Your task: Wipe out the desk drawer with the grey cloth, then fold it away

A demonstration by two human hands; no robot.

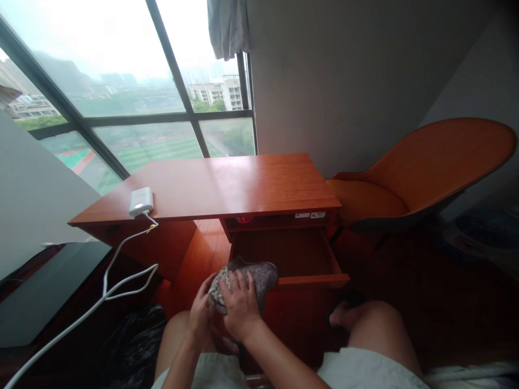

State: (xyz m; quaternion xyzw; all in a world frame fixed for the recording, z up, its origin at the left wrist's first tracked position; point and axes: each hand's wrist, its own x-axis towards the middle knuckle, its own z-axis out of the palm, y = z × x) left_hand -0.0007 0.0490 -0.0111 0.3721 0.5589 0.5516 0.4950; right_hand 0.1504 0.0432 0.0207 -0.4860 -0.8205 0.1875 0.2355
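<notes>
Both of my hands are closed on a speckled grey-brown cloth cap [265, 274], which has a paler patterned part on its left side. The cap is crumpled, so its full shape is hard to make out. My left hand [198, 313] grips its left edge, with the fingertips partly hidden. Across the front and top of it lies my right hand [242, 308], fingers bent over the cloth. I hold it above my lap, at the front left corner of a pulled-out wooden drawer [314, 281].
A reddish wooden desk [243, 186] stands under the window. On its left end sits a white power adapter [141, 202] with a white cable [107, 289] trailing down. An orange chair [438, 167] is at the right. A black plastic bag [135, 346] lies at lower left.
</notes>
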